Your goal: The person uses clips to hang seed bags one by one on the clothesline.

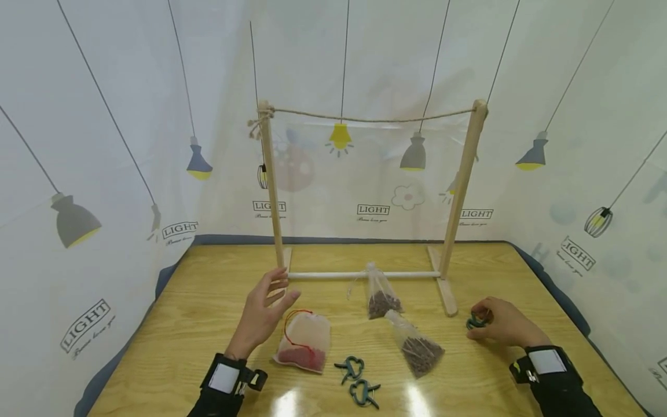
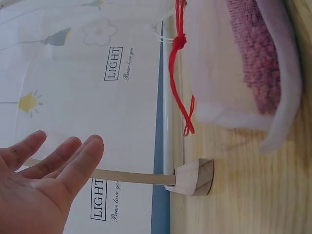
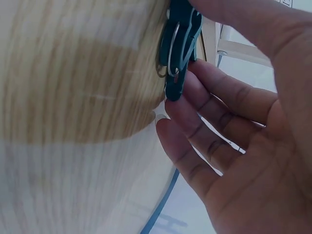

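My right hand [image 1: 508, 323] is low over the right side of the table, its thumb and fingers around a dark green spring clip [image 3: 180, 46]. Two similar green clips [image 1: 353, 368] lie at the front middle. My left hand [image 1: 264, 311], fingers extended and apart, hovers near the foot of the left post, holding nothing. Just right of it lies a mesh drawstring bag [image 1: 307, 339] with pinkish contents and a red cord. Two sheer bags of dark bits, one a rear bag [image 1: 384, 298] and one a front bag [image 1: 421, 352], lie in the middle.
A wooden stand [image 1: 465, 185] rises at the back, with a twine line [image 1: 383, 120] strung between its post tops and a white crossbar [image 1: 328, 275] low down. Lamp-printed cloth [image 1: 219, 87] surrounds the wooden table [image 1: 208, 341] on the back and sides.
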Tool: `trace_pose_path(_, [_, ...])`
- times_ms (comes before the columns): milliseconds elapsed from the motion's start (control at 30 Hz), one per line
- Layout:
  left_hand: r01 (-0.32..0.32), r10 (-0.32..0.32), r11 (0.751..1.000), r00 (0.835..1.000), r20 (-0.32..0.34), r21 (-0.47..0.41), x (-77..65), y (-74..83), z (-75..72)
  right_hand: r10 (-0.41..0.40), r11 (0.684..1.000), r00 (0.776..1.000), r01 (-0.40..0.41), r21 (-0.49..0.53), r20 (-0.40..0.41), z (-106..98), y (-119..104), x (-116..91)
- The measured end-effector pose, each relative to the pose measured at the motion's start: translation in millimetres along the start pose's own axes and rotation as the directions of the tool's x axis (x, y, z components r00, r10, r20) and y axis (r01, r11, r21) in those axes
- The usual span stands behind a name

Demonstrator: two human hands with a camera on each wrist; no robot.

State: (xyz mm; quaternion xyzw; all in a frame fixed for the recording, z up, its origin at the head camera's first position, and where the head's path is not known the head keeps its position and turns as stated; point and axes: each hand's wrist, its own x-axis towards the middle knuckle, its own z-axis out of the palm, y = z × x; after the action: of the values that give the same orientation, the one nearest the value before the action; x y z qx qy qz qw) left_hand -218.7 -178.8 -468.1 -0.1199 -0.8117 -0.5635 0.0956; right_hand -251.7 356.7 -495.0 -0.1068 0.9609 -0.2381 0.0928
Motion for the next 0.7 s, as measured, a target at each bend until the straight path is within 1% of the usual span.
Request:
trace_pose_path(67, [-0.007, 0.007, 1.000, 1.000, 0.001, -0.002, -0.3, -0.4, 0.0, -0.008, 1.000, 1.000, 0.008, 0.001, -0.004, -0.1, -0.7, -0.5])
trace_pose_path(267, [-0.029, 0.029, 1.000, 1.000, -0.002, -0.003, -1.4, -1.1, 0.5, 0.002, 1.000, 1.000, -0.002, 0.015, -0.012, 1.5, -1.3, -0.3])
trace_pose_path(500, [-0.056, 0.055, 0.998, 0.998, -0.017, -0.003, -1.9, 3.7, 1.7, 0.005, 1.000, 0.999, -0.005, 0.001, -0.044, 5.1, 0.6, 1.4])
trace_pose_path(600, [-0.059, 0.059, 0.998, 0.998, -0.029, 0.004, -2.2, 4.8, 2.1, 0.011, 1.000, 0.998, -0.011, -0.002, -0.054, 5.6, -1.1, 1.5])
trace_pose_path(700, [-0.061, 0.062, 0.998, 0.997, -0.038, 0.007, -3.1, 5.4, 2.9, 0.025, 1.000, 0.998, -0.024, 0.017, -0.053, 4.3, -6.4, 0.7])
